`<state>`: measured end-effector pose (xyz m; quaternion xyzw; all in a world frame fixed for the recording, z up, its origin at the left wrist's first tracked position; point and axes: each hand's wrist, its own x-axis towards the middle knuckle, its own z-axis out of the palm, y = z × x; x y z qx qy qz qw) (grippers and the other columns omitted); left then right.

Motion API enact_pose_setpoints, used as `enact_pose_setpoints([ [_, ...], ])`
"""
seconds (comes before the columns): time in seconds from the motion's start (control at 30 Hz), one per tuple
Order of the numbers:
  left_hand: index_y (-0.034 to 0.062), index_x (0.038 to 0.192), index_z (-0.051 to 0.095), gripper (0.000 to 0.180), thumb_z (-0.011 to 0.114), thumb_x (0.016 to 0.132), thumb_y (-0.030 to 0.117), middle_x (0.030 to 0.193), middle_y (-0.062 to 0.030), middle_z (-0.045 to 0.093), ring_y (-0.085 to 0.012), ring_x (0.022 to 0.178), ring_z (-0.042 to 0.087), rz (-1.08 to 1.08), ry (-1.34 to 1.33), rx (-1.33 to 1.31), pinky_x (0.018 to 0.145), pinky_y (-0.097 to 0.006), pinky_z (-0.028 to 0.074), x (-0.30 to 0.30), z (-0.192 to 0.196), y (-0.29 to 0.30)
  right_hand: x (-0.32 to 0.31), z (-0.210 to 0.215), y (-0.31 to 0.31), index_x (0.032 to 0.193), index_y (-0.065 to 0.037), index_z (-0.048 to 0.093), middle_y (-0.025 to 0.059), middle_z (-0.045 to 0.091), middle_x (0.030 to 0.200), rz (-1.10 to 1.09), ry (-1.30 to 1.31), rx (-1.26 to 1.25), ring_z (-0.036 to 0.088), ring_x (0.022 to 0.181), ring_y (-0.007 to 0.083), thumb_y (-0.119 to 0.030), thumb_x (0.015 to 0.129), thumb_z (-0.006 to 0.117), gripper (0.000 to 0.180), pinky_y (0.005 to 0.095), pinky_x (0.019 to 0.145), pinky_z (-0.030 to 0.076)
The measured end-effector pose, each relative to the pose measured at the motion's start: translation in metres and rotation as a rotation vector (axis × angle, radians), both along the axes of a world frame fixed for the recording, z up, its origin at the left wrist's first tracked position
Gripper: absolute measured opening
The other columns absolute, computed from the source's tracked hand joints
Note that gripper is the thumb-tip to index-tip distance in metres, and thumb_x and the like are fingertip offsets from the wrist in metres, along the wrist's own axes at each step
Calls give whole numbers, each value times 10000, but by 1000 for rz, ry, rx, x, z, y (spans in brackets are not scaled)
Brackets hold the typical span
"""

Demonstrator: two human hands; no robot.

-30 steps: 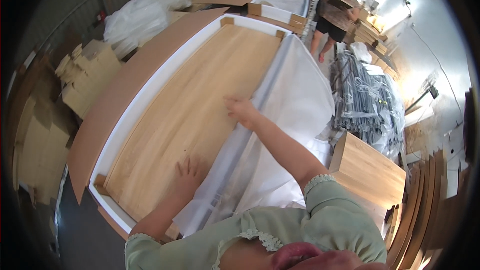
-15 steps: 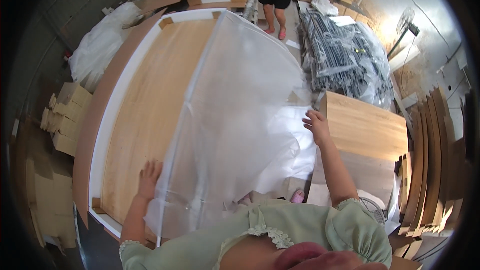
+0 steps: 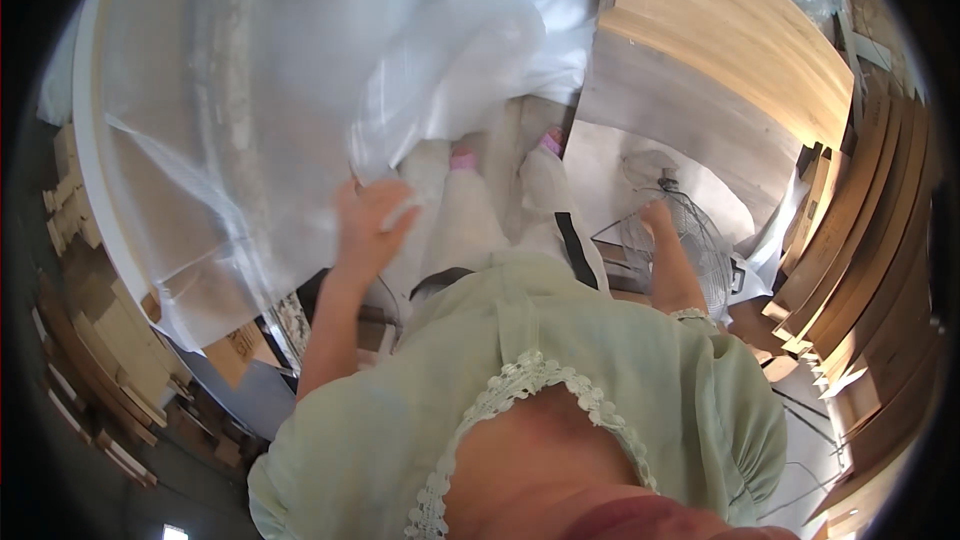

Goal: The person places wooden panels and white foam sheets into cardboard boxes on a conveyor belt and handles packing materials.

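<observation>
The left hand point(image 3: 372, 220) is up in front of the person's chest. Its fingers point(image 3: 400, 218) are curled and pinch the edge of a big clear plastic sheet point(image 3: 300, 70). The right hand point(image 3: 658, 215) is out to the side, well apart from the sheet. It is low beside a round wire fan point(image 3: 690, 240), and I cannot tell if it is open or closed, or if it touches the fan.

The plastic sheet is thin, see-through and a bit milky. It is full of folds and shiny wrinkles. It spreads from the hand up and to the left, and it covers most of a long wooden panel point(image 3: 150, 190). The panel is light brown with a white edge, and you can see it dimly through the plastic.

Below the hand are the person's light trousers and two shoes point(image 3: 545, 175) with pink tops, standing on a pale floor point(image 3: 640, 140). The person wears a pale green top with a lace trim.

To the right lies a big wooden board point(image 3: 740, 50), light and smooth. More brown boards point(image 3: 870, 240) lean in a stack at the far right. On the left side, small wooden blocks point(image 3: 70, 210) and bits of cardboard point(image 3: 230, 350) lie on the dark floor.
</observation>
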<state>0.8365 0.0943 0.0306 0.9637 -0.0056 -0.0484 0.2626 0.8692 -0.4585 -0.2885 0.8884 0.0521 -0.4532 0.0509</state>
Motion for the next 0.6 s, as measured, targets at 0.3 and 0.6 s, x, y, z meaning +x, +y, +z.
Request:
enact_pose_setpoints([
  [0.3, 85, 941, 631, 227, 578, 800, 255, 842, -127, 622, -287, 842, 585, -191, 679, -319, 827, -437, 387, 40, -294, -133, 171, -13, 128, 916, -56, 647, 169, 640, 820, -416, -349, 501, 628, 790, 304, -243, 804, 565, 233, 362, 692, 479],
  [0.6, 65, 900, 601, 236, 551, 802, 274, 857, -146, 612, -330, 821, 575, 224, 672, -595, 732, -434, 437, 30, -475, -179, 285, -176, 199, 1246, -79, 444, 155, 644, 917, -29, -239, 161, 613, 880, 304, -239, 835, 499, 444, 366, 760, 469],
])
